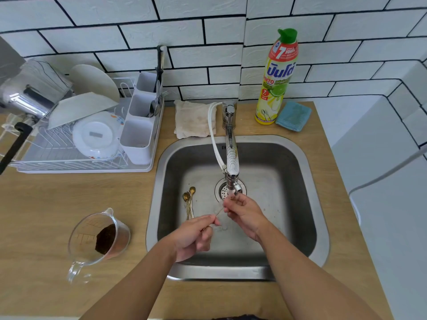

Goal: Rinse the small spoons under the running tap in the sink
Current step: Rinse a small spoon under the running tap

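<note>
Spanning the gap between both hands, a thin spoon (219, 211) is pinched at its handle by the left hand (194, 236) and at its bowl end by the right hand (242, 213) beneath the tap (231, 158), while other small spoons (189, 202) lie on the sink (300, 181) floor beside the drain.

- Both hands are over the steel sink (298, 155), sharing one thin gold spoon (219, 212) right under the tap (231, 158).
- Left hand (193, 236) pinches the handle end; right hand (243, 212) has its fingers round the bowl end, up where the water comes out.
- A few more gold spoons (189, 202) lie bunched on the sink floor, left of the drain (223, 190).
- Glass measuring jug (99, 239) with something dark brown in it sits on the wooden counter (46, 204).
- Dish rack (76, 139) back left, dish soap bottle (277, 77) and blue sponge (293, 116) back right.
</note>
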`<state>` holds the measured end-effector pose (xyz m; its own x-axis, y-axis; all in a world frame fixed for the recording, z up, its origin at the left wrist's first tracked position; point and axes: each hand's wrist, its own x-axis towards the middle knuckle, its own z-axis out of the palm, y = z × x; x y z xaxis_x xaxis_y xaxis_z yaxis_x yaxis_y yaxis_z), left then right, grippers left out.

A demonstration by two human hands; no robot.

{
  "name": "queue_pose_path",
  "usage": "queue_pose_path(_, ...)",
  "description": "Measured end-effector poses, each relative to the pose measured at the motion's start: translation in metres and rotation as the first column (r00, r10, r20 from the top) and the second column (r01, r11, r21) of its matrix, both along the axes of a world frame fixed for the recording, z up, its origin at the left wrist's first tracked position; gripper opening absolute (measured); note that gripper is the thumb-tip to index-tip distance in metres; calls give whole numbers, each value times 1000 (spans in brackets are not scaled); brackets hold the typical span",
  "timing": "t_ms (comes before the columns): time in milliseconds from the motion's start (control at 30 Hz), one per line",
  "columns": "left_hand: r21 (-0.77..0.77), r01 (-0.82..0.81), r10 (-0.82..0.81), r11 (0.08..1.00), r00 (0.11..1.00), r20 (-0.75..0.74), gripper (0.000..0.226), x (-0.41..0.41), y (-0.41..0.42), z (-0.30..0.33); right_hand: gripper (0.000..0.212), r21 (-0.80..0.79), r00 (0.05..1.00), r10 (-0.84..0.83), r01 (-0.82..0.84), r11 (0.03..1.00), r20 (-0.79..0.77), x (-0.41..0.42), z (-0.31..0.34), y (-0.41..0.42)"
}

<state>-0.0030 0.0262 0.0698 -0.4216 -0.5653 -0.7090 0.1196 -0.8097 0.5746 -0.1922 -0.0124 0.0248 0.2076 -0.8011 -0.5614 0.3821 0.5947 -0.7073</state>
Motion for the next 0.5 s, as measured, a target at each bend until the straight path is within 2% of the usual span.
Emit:
queue_pose_path(100, -110, 224, -194, 968, 953, 232, 30, -5, -2, 3, 22, -37, 974, -32, 25, 999, -226, 0, -3, -3)
queue_pose_path(167, -153, 302, -237, 941, 909, 343, 33, -7, -3, 2, 28, -67, 951, -23, 3, 998, -309, 0, -3, -2)
queue_pose_path(267, -171, 315, -231, 934, 894, 384, 33, -9, -4, -2, 13, -125, 922, 80, -137, 983, -380, 2, -3, 2)
queue_pose_path(333, -168, 315, -232, 934, 894, 383, 33, -8, -5, -7, 15, -115, 916, 108, -164, 980, -386, 2, -2, 2)
queue_pose_path(400, -174, 288, -203, 942, 899, 388, 33, -10, -7, -11, 19, -38, 950, 102, -118, 992, -296, -3, 1, 0)
queue_pose_path(500, -228, 141, -24, 963, 893, 450, 32, -21, -18, -18, 18, 23, 960, 140, -138, 990, -244, -9, 5, 0)
